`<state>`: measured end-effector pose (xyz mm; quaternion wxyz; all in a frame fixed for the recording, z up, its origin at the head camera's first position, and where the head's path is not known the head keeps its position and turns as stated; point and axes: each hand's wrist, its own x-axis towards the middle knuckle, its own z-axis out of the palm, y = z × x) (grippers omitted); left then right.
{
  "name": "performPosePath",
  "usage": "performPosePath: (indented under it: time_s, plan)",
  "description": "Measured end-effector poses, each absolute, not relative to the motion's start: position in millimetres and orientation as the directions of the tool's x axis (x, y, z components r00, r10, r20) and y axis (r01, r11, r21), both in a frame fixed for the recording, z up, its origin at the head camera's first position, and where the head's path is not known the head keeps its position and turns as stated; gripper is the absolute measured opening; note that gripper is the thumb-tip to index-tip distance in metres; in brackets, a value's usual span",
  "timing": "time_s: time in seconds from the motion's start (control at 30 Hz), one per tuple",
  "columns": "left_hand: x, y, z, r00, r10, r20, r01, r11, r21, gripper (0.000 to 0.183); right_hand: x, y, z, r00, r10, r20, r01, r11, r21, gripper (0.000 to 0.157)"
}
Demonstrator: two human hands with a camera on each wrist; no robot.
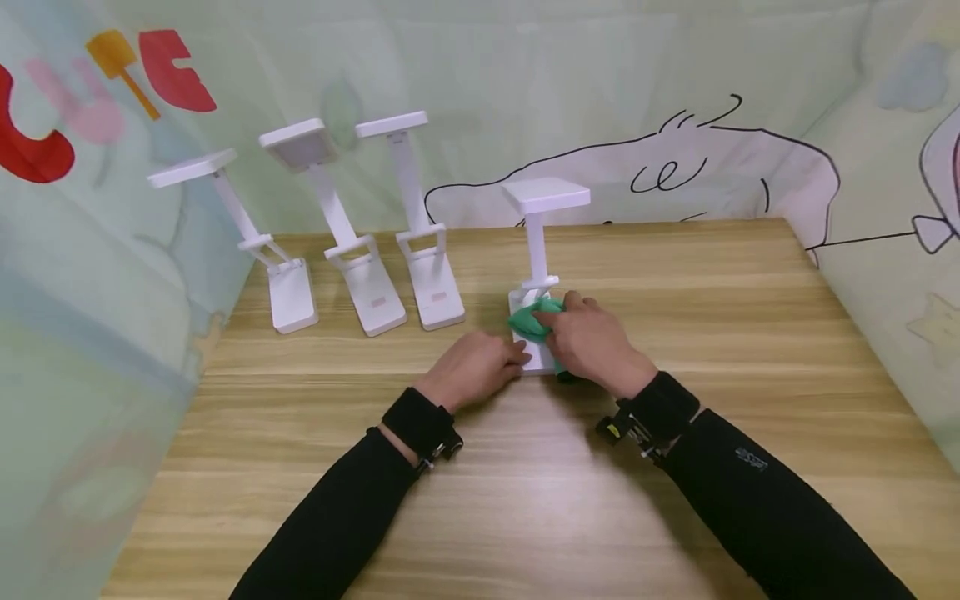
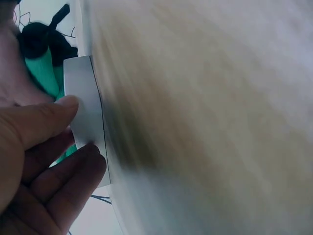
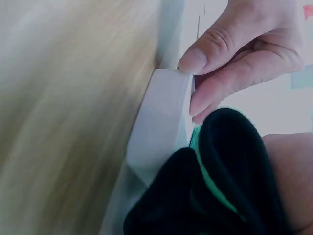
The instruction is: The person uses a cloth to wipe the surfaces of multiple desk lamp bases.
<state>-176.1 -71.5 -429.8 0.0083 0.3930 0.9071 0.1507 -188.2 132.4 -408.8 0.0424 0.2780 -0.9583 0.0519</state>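
One lamp base (image 1: pixel 537 358), pointing away, lies between left hand (image 1: pixel 472 367) pinching its near corner and right hand (image 1: pixel 594 346) gripping cloth (image 1: pixel 529 323)

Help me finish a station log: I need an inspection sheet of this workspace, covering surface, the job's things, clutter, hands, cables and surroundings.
Surface: wood-grain tabletop; no spill seen.
Job's things: white lamp standing upright, green cloth on its base; three more lamps stand to its left: leftmost lamp, middle lamp and nearest lamp.
Clutter: nothing seen.
Hands: left hand holds the base at its near left corner; right hand holds the cloth against the base.
Cables: nothing seen.
Surroundings: printed backdrop behind the tabletop and at both sides, with letters and line drawings.
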Motion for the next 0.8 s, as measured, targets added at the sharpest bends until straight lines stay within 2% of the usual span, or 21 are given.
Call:
performPosePath:
  time_s: [0.27,0.4,0.5,0.63,0.7,0.8]
  plan:
    - [-172,-67,-423,-0.722,0.684,0.102,0.686,0.689,0.234,0.010,-168,157,-413,-0.767,-0.638,0.067,-0.633,0.737,-0.236,0.039]
    - [-175,-68,-422,-0.716,0.691,0.095,0.687,0.676,0.267,0.012,-167,179,-407,-0.746,-0.664,-0.047,-0.609,0.710,-0.354,0.038]
    - [-180,-70,-422,-0.696,0.712,0.095,0.703,0.647,0.296,0.015,-171,190,-396,-0.774,-0.625,-0.101,-0.560,0.750,-0.353,0.035]
    - [-184,-74,-423,-0.671,0.734,0.103,0.720,0.611,0.330,0.014,-175,184,-395,-0.847,-0.531,0.019,-0.515,0.811,-0.277,0.037]
    - [-185,-76,-424,-0.663,0.741,0.104,0.724,0.599,0.342,0.015,-174,174,-403,-0.837,-0.540,0.093,-0.544,0.798,-0.261,0.040]
    - [-186,-79,-424,-0.651,0.752,0.103,0.730,0.584,0.355,0.017,-168,166,-416,-0.782,-0.604,0.155,-0.622,0.737,-0.265,0.042]
